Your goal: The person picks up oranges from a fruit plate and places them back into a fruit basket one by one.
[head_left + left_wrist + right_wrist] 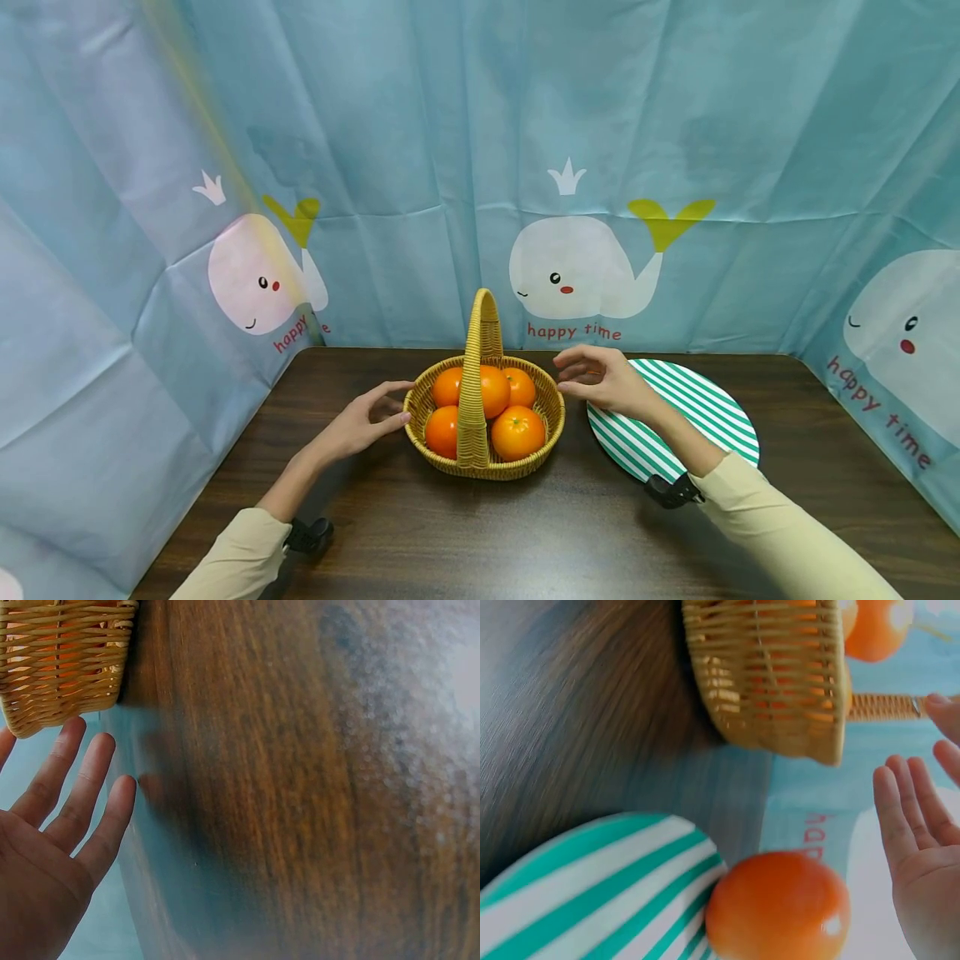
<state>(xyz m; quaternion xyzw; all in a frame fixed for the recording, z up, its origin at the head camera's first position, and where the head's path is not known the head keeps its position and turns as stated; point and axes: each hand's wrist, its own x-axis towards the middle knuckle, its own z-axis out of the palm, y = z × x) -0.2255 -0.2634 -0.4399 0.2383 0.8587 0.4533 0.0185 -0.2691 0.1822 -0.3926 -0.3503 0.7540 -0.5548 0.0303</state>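
Note:
A woven basket (483,471) with a tall arched handle (472,392) holds several oranges (518,432). At its left rim is my left hand (360,425), thumb and fingers spread apart with the fingertips right at the weave. The left wrist view shows the same hand (67,825) with its fingers extended below the basket (64,667). My right hand (603,382) hovers by the right rim, fingers slightly bent and nothing between them. One more orange (778,907) sits at the green-and-white striped round mat (607,892) in the right wrist view; in the head view my right hand hides it.
The striped mat (697,408) lies on the dark wooden table (480,542), to the right of the basket and partly under my right forearm. A light blue curtain (420,167) printed with whales hangs behind the table and along both sides.

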